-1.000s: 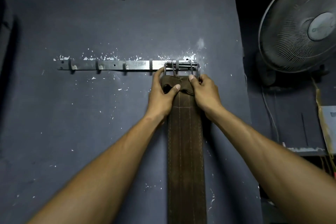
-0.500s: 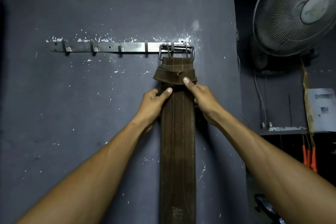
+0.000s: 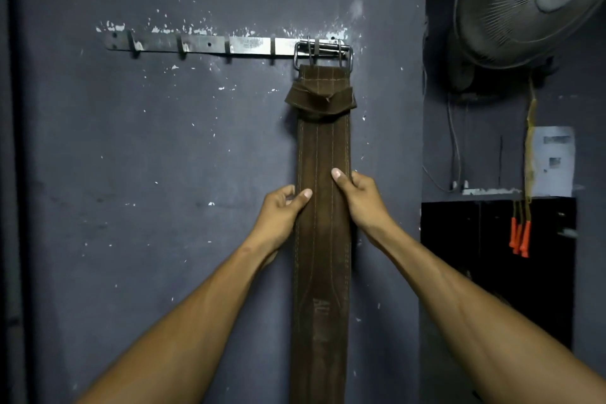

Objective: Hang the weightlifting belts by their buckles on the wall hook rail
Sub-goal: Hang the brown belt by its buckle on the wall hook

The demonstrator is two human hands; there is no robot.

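A brown leather weightlifting belt [image 3: 323,147] hangs straight down the dark wall. Its steel buckle [image 3: 323,51] sits over the rightmost hook of the metal hook rail [image 3: 203,44]. A loose keeper loop [image 3: 319,102] wraps the belt just under the buckle. My left hand [image 3: 282,210] grips the belt's left edge, thumb on its face. On the right edge, a little higher, my right hand [image 3: 359,197] holds the belt the same way. The belt's lower end runs out of view at the bottom.
Several bare hooks stand on the rail left of the buckle. A wall fan [image 3: 528,3] juts out at the upper right. Below it are a shelf with cables [image 3: 485,190], a pale box [image 3: 554,161] and orange-handled cords [image 3: 519,236] over a dark opening.
Both hands have slid down the belt from just under the buckle to about its upper middle. The buckle has stayed on the hook and the belt hangs straighter.
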